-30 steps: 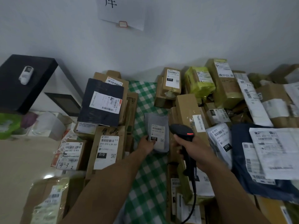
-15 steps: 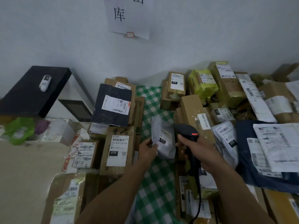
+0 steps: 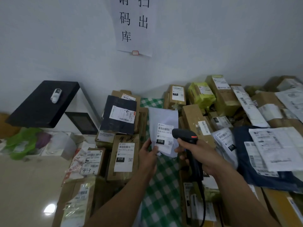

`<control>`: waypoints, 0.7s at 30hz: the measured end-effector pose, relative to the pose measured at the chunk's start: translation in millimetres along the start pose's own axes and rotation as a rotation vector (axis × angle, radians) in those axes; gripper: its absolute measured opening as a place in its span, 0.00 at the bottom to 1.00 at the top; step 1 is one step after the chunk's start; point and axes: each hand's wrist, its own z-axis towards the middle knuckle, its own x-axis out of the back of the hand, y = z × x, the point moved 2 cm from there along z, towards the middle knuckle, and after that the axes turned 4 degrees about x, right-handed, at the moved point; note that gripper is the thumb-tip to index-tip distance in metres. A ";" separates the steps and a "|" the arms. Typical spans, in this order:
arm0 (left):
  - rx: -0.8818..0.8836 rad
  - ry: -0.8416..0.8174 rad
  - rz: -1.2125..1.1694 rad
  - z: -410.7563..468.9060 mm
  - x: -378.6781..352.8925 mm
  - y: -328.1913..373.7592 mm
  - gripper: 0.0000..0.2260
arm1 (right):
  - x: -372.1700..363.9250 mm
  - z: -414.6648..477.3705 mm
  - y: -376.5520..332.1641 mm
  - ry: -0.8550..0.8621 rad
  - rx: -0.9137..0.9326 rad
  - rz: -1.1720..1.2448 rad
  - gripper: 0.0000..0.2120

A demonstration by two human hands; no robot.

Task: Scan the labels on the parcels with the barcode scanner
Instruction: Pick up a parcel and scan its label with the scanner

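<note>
Grey plastic mailer [image 3: 164,118], one item. Thin, soft film; judged light, limp and a little slick, apt to fold and crease its label [image 3: 164,138].
- Position: held upright above the green checked cloth [image 3: 162,185], label facing the wearer.
- Hold: left hand [image 3: 147,154] pinches the lower left corner, thumb on the front beside the label, other fingers hidden behind. The best grip is probably an edge clear of the barcode, with the film kept taut.
- Barcode scanner [image 3: 185,134], black, corded: right hand [image 3: 201,154], fingers curled round the handle. The head sits just beside the label and overlaps its right edge in this view.
- Surroundings: brown labelled box [image 3: 124,158] and dark flat parcel [image 3: 118,115] on the left; tall brown box [image 3: 196,122] close on the right; navy bag [image 3: 242,161] beyond.
- Obstructions: piles crowd both sides of the cloth; the cable [image 3: 204,210] trails over lower parcels and may snag.
</note>
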 end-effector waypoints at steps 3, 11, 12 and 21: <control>-0.007 0.008 -0.020 0.8 -0.1 -0.9 0.25 | -0.7 -7.3 -4.4 0.002 -0.025 0.029 0.13; -0.023 0.001 -0.041 -3.7 3.5 -4.4 0.26 | -1.5 -20.8 -1.0 -0.013 -0.067 0.068 0.12; -0.021 0.008 -0.040 -5.1 3.5 -4.4 0.26 | -1.3 -21.0 -0.7 -0.013 -0.066 0.068 0.11; -0.051 0.034 0.003 -17.9 8.3 -11.1 0.25 | 3.1 -18.6 7.7 -0.026 -0.022 0.055 0.10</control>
